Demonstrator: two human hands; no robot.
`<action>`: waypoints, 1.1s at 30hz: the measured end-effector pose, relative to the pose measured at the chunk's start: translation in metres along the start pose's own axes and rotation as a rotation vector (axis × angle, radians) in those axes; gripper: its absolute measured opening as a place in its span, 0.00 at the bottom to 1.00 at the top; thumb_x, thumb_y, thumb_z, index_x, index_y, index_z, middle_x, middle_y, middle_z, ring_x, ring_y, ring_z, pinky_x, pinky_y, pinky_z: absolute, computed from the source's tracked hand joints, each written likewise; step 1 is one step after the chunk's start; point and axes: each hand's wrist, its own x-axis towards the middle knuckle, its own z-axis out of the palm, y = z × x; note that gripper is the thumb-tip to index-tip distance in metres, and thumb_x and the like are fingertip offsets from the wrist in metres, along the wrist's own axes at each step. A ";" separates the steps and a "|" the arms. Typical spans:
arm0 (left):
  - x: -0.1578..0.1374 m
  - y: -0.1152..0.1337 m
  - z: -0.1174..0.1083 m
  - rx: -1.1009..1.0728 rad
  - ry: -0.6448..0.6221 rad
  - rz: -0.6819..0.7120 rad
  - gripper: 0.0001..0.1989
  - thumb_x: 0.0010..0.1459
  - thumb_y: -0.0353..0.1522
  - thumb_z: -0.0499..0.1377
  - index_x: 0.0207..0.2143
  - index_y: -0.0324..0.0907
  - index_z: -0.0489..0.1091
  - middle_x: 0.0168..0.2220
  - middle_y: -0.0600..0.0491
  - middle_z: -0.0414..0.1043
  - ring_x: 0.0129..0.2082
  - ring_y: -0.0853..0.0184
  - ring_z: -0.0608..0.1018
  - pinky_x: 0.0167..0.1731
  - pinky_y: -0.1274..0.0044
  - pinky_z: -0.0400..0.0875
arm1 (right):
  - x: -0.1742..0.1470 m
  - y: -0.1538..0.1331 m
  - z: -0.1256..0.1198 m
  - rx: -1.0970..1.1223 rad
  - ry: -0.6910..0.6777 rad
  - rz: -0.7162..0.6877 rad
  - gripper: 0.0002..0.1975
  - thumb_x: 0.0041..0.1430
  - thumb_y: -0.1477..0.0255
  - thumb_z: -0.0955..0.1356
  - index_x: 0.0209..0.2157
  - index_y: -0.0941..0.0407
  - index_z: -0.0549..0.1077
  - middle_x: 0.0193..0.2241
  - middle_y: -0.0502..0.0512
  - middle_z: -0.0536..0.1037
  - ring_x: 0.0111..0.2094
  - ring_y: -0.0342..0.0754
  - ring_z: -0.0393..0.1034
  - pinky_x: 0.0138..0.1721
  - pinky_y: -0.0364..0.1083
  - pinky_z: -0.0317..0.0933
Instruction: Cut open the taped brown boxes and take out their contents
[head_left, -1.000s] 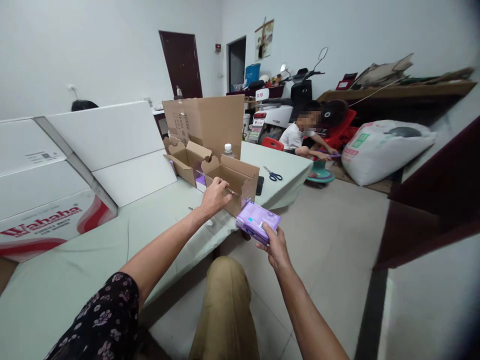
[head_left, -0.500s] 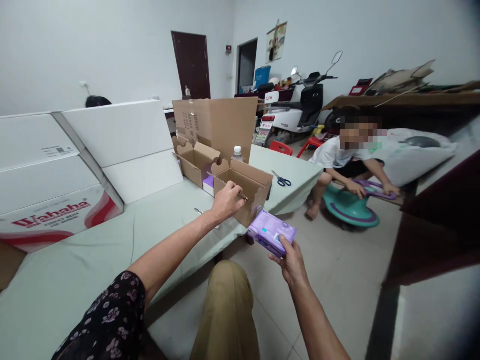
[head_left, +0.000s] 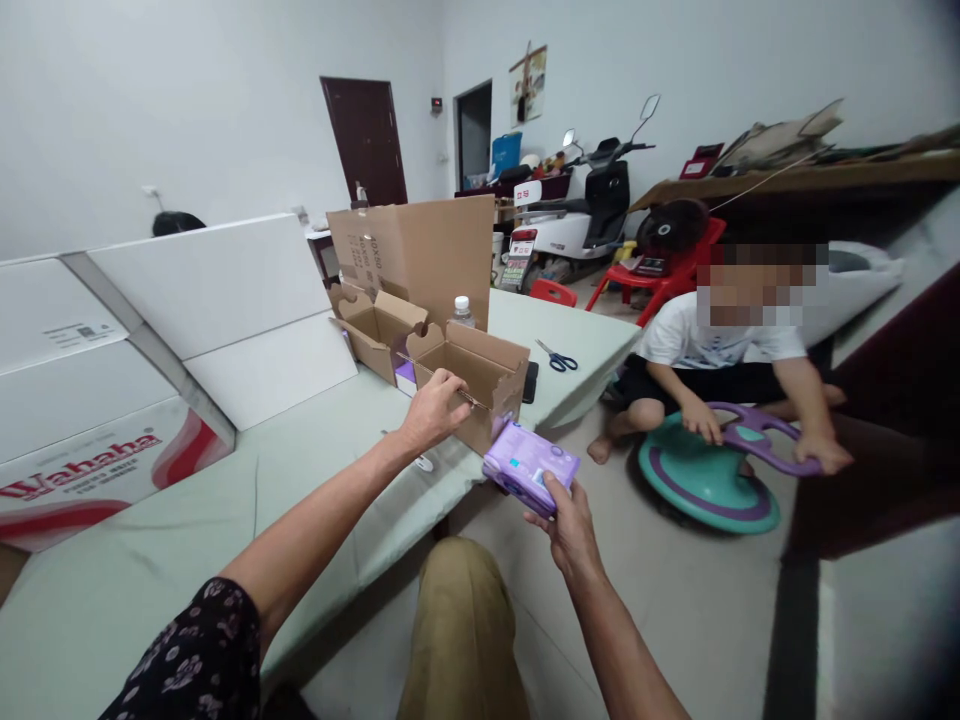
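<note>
My left hand (head_left: 437,408) is closed on the near edge of an open cardboard box (head_left: 487,362) at the table's edge. In my right hand (head_left: 564,515) is a purple soft pack (head_left: 531,462), thumb on top and fingers underneath. It is held beside the box's near right corner, past the table edge and over the floor. What is inside the pack cannot be made out. A second open cardboard box (head_left: 379,335) stands behind and to the left, with a purple and white pack (head_left: 406,375) between the two boxes.
Scissors (head_left: 557,357) and a clear bottle (head_left: 462,312) are on the green-covered table (head_left: 315,470). A large carton (head_left: 442,240) stands behind, white cartons (head_left: 217,290) to the left. At right, a person sits on a teal ride-on toy (head_left: 705,480).
The view has turned slightly right. The person on the ride-on toy has come nearer, uncovering a red chair with a fan. My hands keep their holds on the box and the pack.
</note>
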 end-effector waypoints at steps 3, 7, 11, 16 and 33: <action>-0.001 -0.001 0.000 0.010 -0.017 0.022 0.11 0.56 0.27 0.61 0.42 0.44 0.74 0.44 0.50 0.71 0.43 0.63 0.77 0.47 0.71 0.74 | 0.001 0.002 -0.004 -0.015 -0.008 0.019 0.36 0.43 0.57 0.79 0.52 0.51 0.68 0.39 0.52 0.78 0.34 0.50 0.76 0.18 0.44 0.73; 0.002 -0.003 -0.003 0.019 -0.055 0.055 0.11 0.56 0.28 0.62 0.43 0.45 0.74 0.44 0.50 0.72 0.44 0.63 0.77 0.48 0.71 0.74 | -0.001 0.005 0.001 -0.008 -0.007 0.011 0.34 0.43 0.57 0.78 0.51 0.50 0.68 0.42 0.52 0.78 0.35 0.49 0.76 0.19 0.43 0.74; 0.008 -0.006 -0.010 0.022 -0.091 0.070 0.10 0.56 0.28 0.62 0.42 0.43 0.75 0.42 0.50 0.72 0.43 0.62 0.77 0.47 0.71 0.73 | -0.005 0.005 0.001 0.006 -0.019 -0.002 0.33 0.44 0.57 0.77 0.51 0.49 0.70 0.44 0.51 0.78 0.36 0.47 0.75 0.22 0.41 0.74; 0.009 -0.008 -0.017 0.023 -0.126 0.093 0.10 0.56 0.29 0.62 0.42 0.43 0.75 0.41 0.50 0.72 0.41 0.62 0.78 0.47 0.71 0.73 | -0.004 0.005 -0.008 -0.021 0.007 -0.015 0.32 0.44 0.56 0.77 0.51 0.49 0.71 0.43 0.51 0.79 0.36 0.48 0.76 0.23 0.43 0.75; 0.008 -0.010 -0.022 0.049 -0.137 0.051 0.11 0.57 0.31 0.61 0.44 0.43 0.75 0.43 0.49 0.72 0.43 0.60 0.78 0.47 0.69 0.74 | 0.004 -0.014 0.019 -0.083 0.029 -0.040 0.31 0.46 0.59 0.77 0.52 0.50 0.70 0.44 0.53 0.79 0.32 0.46 0.76 0.18 0.40 0.71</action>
